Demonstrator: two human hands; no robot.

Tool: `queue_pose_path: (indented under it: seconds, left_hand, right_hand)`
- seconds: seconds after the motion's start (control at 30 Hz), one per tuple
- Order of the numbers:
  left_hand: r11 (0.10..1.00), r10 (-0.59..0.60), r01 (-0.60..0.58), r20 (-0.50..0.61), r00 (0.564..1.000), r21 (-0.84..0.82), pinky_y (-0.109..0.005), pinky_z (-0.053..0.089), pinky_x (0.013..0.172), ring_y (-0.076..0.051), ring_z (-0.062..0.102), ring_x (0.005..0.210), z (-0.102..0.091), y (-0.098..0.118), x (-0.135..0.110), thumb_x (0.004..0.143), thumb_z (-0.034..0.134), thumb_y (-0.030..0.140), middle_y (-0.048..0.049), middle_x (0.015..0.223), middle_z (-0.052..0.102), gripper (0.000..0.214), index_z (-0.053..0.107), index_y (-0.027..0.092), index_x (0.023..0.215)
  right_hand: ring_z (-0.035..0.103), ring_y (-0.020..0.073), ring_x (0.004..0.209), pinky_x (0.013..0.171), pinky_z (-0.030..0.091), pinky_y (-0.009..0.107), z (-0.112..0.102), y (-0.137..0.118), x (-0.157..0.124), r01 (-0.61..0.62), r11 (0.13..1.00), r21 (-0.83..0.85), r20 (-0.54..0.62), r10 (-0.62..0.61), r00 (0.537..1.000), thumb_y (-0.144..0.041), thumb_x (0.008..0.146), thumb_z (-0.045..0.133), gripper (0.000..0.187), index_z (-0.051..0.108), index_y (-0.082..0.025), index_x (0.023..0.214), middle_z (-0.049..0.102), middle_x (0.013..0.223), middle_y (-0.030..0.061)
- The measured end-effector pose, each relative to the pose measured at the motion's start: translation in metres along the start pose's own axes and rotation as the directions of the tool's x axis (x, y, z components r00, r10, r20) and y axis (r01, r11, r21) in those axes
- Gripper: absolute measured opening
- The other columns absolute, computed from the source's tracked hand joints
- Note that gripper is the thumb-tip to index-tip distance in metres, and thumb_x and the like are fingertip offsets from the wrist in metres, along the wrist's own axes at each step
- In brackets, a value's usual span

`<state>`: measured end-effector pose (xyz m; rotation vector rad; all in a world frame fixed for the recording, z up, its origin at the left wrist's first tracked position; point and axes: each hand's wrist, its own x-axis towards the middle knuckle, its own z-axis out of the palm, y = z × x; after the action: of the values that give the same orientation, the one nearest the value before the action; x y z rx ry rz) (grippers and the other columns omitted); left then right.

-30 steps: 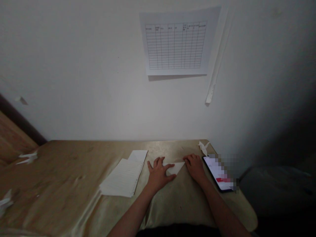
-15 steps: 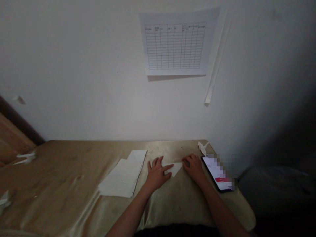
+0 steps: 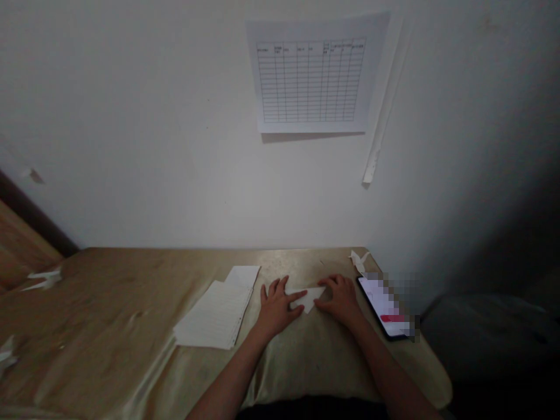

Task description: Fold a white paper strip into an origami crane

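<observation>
A small white piece of folded paper, shaped like a triangle pointing toward me, lies on the cloth-covered table. My left hand rests on its left side with the fingers spread and the index finger stretched across it. At the right corner sits my right hand, thumb and index finger apart, the fingertips touching the paper's edge. Part of the paper's left and right corners is hidden under my fingers.
Left of my hands lies a stack of lined paper. A phone with a lit screen lies on the right, below a folded white paper figure. More paper figures sit far left. A printed table sheet hangs on the wall.
My right hand has shifted slightly left onto the paper, and its thumb has come down toward the paper's lower right edge. The left hand has stayed put.
</observation>
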<state>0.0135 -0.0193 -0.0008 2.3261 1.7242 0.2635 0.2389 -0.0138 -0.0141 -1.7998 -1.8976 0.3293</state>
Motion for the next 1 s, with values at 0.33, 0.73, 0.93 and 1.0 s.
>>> queue_pose_path:
  seconds: [0.33, 0.73, 0.93, 1.0]
  left_hand:
    - [1.000, -0.017, 0.017, -0.004, 1.000, 0.002, -0.068, 0.011, 0.125, -0.039, 0.025, 0.157, -0.002, 0.002, 0.000, 0.090, 0.070, 0.056, 0.0025, 0.172, 0.030, 0.045, 0.061, 0.060, 0.134]
    - [1.000, -0.018, 0.018, -0.019, 1.000, -0.009, -0.069, 0.011, 0.124, -0.038, 0.027, 0.157, -0.002, 0.003, -0.001, 0.089, 0.072, 0.055, -0.0005, 0.171, 0.032, 0.046, 0.062, 0.060, 0.133]
    - [1.000, -0.012, 0.012, -0.012, 1.000, -0.016, -0.069, 0.009, 0.125, -0.038, 0.025, 0.157, -0.002, 0.002, -0.001, 0.091, 0.070, 0.054, 0.0000, 0.171, 0.031, 0.045, 0.062, 0.058, 0.135]
    - [1.000, -0.008, 0.008, -0.009, 1.000, -0.014, -0.069, 0.008, 0.125, -0.038, 0.025, 0.157, -0.002, 0.002, -0.001, 0.091, 0.069, 0.054, 0.0009, 0.171, 0.030, 0.045, 0.062, 0.058, 0.135]
  right_hand:
    - [0.044, 0.0360, 0.139, 0.123, 0.017, 0.057, 0.001, -0.013, -0.008, 0.036, 0.998, -0.055, 0.075, -0.032, 0.997, -0.051, 0.067, 0.084, 0.069, 0.066, -0.031, 0.131, 0.054, 0.145, 0.0111]
    - [0.036, 0.0383, 0.148, 0.125, 0.006, 0.066, 0.001, -0.013, -0.012, 0.088, 0.992, -0.088, 0.151, -0.074, 0.986, -0.061, 0.069, 0.080, 0.081, 0.057, -0.033, 0.142, 0.047, 0.154, 0.0113]
    - [0.035, 0.0353, 0.149, 0.126, 0.009, 0.064, 0.001, -0.008, -0.010, 0.095, 0.993, -0.074, 0.176, -0.081, 0.981, -0.063, 0.079, 0.073, 0.072, 0.057, -0.034, 0.143, 0.046, 0.156, 0.0104]
    - [0.035, 0.0349, 0.149, 0.126, 0.008, 0.063, 0.002, -0.007, -0.010, 0.099, 0.993, -0.070, 0.162, -0.086, 0.983, -0.060, 0.080, 0.073, 0.068, 0.058, -0.033, 0.141, 0.047, 0.155, 0.0104]
